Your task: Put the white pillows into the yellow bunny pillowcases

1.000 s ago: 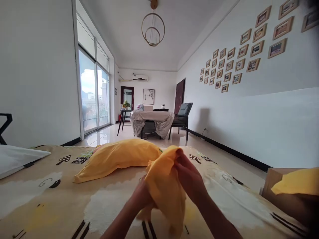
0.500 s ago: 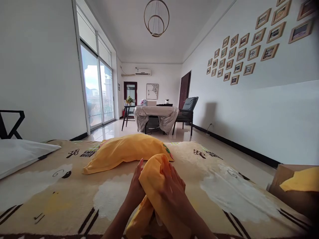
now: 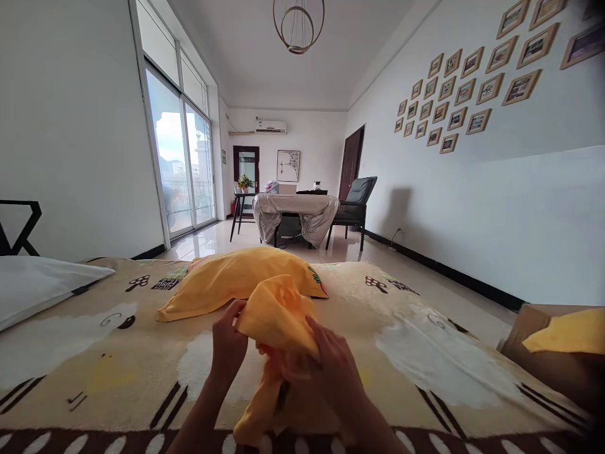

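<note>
A crumpled yellow pillowcase is held up between my two hands, its lower part hanging down to the near edge of the bed. At its left edge, my left hand pinches the fabric between thumb and fingers. My right hand grips the opposite edge, with the fingertips partly hidden by cloth. Just beyond lies a plump yellow pillow, flat on the patterned blanket, with a printed design at its right end.
A white pillow rests at the left of the bed. To the right stands a cardboard box with yellow cloth over its rim. Farther off are a covered table and a black chair.
My hands have moved apart, the left one outward to the left. The pillowcase's top, bunched between them before, is now spread wider. The view has tilted slightly down.
</note>
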The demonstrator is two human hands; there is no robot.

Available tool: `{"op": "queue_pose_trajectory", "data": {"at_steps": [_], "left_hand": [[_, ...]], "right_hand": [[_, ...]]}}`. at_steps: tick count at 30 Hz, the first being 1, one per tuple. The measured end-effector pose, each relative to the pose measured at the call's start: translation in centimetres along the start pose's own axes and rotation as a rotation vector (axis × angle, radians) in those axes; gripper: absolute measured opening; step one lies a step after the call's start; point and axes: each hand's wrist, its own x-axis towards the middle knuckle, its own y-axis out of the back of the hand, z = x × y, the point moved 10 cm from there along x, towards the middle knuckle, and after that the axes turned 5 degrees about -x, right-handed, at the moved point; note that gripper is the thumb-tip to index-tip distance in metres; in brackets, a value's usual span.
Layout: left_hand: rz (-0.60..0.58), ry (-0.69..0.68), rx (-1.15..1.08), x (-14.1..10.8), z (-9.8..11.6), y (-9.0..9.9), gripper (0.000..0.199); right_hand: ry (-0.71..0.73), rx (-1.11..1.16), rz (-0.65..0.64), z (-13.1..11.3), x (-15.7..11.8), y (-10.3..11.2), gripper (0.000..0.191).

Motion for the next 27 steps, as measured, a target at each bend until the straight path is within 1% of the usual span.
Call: {"op": "queue_pose_trajectory", "data": {"at_steps": [2,5,8,10,13,14,16,18,20,22,23,24,25,27], "left_hand": [[0.079,0.006,0.005,0.7,-0.3,2.2,0.022],[0.167,0.027,0.026,1.7,-0.8,5.1,0.023],[0.243,0.055,0.115,2.3,-1.5,7.3,0.021],[0.279,0.06,0.175,2.5,-1.8,8.2,0.021],[0.331,0.053,0.23,2.6,-2.1,9.1,0.022],[0.343,0.053,0.239,2.5,-2.1,9.3,0.023],[0.381,0.035,0.268,2.2,-1.8,9.8,0.026],[0.465,-0.013,0.327,1.7,-0.8,10.9,0.029],[0.593,-0.053,0.382,1.1,0.1,12.4,0.032],[0.719,-0.043,0.426,0.7,0.0,14.0,0.031],[0.749,-0.017,0.453,0.7,-0.6,14.6,0.029],[0.752,0.014,0.483,0.9,-1.4,15.0,0.027],[0.732,0.046,0.514,1.2,-2.5,15.2,0.025],[0.595,0.122,0.549,2.2,-5.5,14.7,0.023]], "right_hand": [[-0.101,-0.064,-0.022,2.6,0.6,0.4,0.04],[-0.205,-0.066,-0.027,6.2,1.3,1.2,0.037],[-0.298,0.065,0.045,9.2,1.6,2.4,0.039],[-0.361,0.246,0.064,10.6,1.7,2.8,0.04],[-0.452,0.584,0.015,11.1,1.7,2.6,0.042],[-0.473,0.673,0.004,10.9,1.6,2.6,0.043],[-0.495,0.778,0.026,10.3,1.5,3.2,0.041],[-0.491,0.829,0.09,9.7,1.3,4.4,0.035],[-0.479,0.877,0.16,9.3,1.1,5.5,0.029],[-0.473,0.943,0.198,9.2,1.0,6.3,0.025],[-0.477,0.987,0.204,9.3,0.9,6.5,0.024],[-0.486,1.038,0.207,9.5,0.9,6.6,0.023],[-0.501,1.094,0.214,9.9,1.0,6.6,0.024],[-0.547,1.205,0.251,11.0,0.9,6.4,0.025]]}}
